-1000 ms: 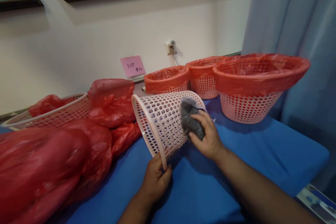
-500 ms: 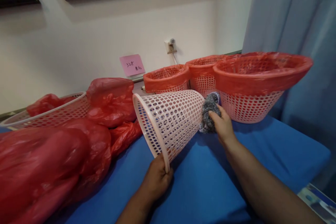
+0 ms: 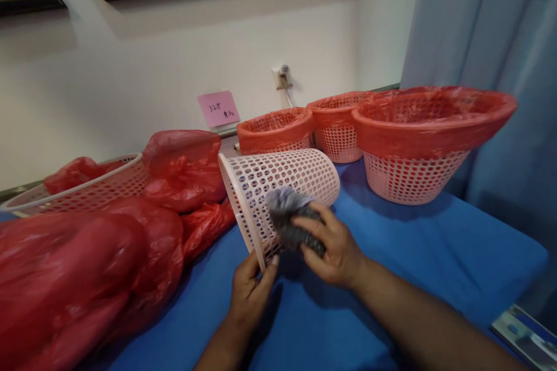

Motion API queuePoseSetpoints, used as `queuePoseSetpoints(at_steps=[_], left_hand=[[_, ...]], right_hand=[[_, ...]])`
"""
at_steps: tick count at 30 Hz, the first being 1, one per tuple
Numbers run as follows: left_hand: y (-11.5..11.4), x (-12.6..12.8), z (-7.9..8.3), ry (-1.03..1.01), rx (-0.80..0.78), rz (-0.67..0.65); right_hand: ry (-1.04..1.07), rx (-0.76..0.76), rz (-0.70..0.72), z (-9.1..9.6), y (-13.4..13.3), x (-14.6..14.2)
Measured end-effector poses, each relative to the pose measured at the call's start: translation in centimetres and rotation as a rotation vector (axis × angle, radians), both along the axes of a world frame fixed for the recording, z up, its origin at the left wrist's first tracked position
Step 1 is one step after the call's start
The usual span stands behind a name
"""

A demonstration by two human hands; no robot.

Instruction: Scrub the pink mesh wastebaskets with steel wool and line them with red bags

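A pale pink perforated plastic basket (image 3: 287,177) lies on its side on the blue table (image 3: 426,249), its open mouth turned to the left. My left hand (image 3: 250,293) pinches the lower edge of its rim. My right hand (image 3: 333,246) is closed on a grey steel-wool scrubber (image 3: 287,217) and presses it against the basket's near side, close to the rim.
Three baskets lined with red bags stand behind: a big one (image 3: 418,145) at right, two smaller (image 3: 337,127) (image 3: 276,130) by the wall. A heap of red plastic bags (image 3: 87,255) fills the left, with another basket (image 3: 87,188) behind it. A pink note (image 3: 217,109) sticks on the wall.
My right hand has drawn the scrubber from the basket's closed bottom end back along its side to near the rim. The basket has turned slightly in my left hand.
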State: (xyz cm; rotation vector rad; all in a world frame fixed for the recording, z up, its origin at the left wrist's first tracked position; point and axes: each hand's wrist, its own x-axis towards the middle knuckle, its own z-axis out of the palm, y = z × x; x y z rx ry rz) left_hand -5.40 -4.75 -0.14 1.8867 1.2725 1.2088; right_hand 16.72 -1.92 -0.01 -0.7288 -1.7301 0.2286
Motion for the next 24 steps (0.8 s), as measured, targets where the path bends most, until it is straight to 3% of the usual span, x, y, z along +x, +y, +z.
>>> queuePoseSetpoints(at_steps=[4, 6, 8, 11, 15, 18, 20, 24], left_hand=[[0.0, -0.3, 0.0, 0.064, 0.047, -0.016], [0.1, -0.3, 0.1, 0.122, 0.092, -0.044], [0.1, -0.3, 0.1, 0.173, 0.123, -0.075], [0.2, 0.0, 0.0, 0.205, 0.125, -0.094], [0.3, 0.2, -0.4, 0.210, 0.057, -0.117], [0.3, 0.0, -0.3, 0.261, 0.026, -0.157], [0.4, -0.1, 0.0, 0.284, 0.033, -0.166], [0.7, -0.2, 0.6, 0.301, 0.037, -0.171]], right_hand=[[0.394, -0.338, -0.443, -1.3, 4.1, 2.2], [0.538, -0.470, -0.489, -1.9, 5.8, 3.3], [0.566, -0.491, -0.477, -2.0, 6.3, 3.8], [0.340, -0.297, -0.371, -1.3, 4.3, 2.7], [-0.072, 0.097, 0.084, -0.2, -0.5, -0.1], [-0.146, 0.237, 0.240, 0.1, -2.1, -1.2], [-0.108, 0.202, 0.170, -0.1, -1.5, -1.1], [0.278, -0.173, -0.293, -0.7, 2.4, 1.5]])
